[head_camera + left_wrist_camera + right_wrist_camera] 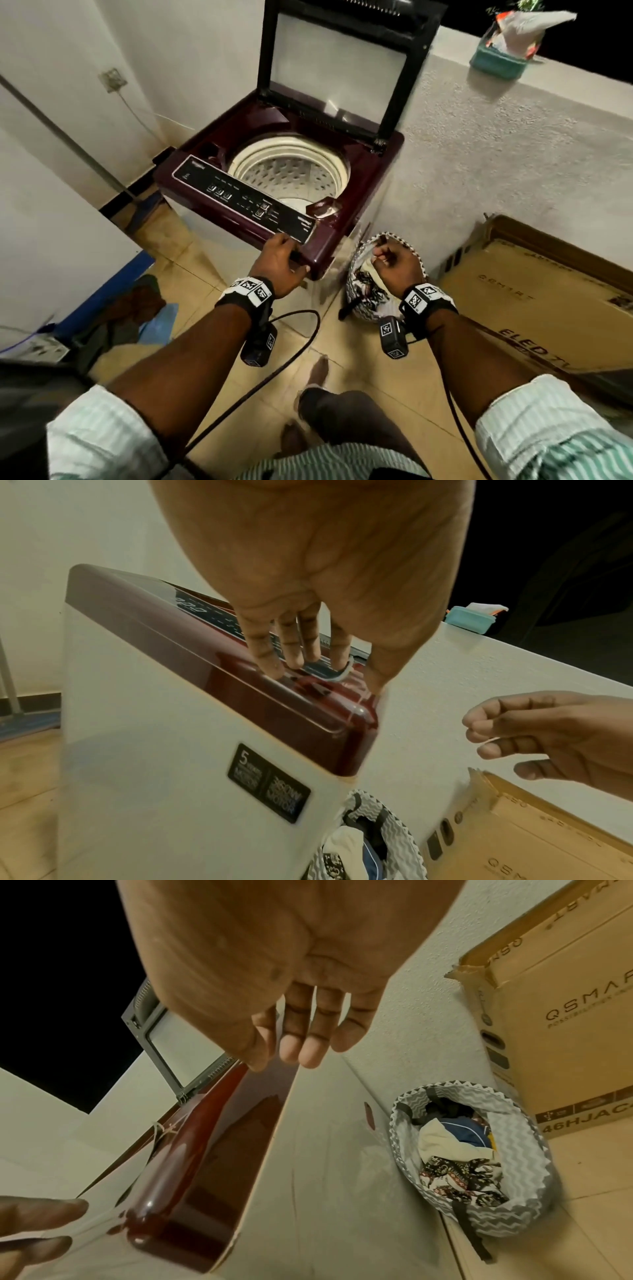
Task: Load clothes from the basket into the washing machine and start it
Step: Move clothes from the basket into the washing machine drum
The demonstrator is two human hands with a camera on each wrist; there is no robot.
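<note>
The top-loading washing machine (212,161) has a maroon top, and its lid (339,65) stands open. Its drum (291,174) looks empty. My left hand (279,255) rests at the front right corner of the control panel (239,202); in the left wrist view its fingers (263,653) lie fairly straight on the panel's edge. The zigzag-patterned laundry basket (527,1150) sits on the floor right of the machine, holding mixed clothes (455,1158). Above the basket (356,274) hovers my right hand (394,260), fingers loosely curled and holding nothing.
A large cardboard TV box (548,301) leans against the low wall on the right, close to the basket. A teal container (496,61) sits on the wall's ledge. Clothes (137,308) lie on the floor at the left. My bare feet (318,373) stand on the tiles.
</note>
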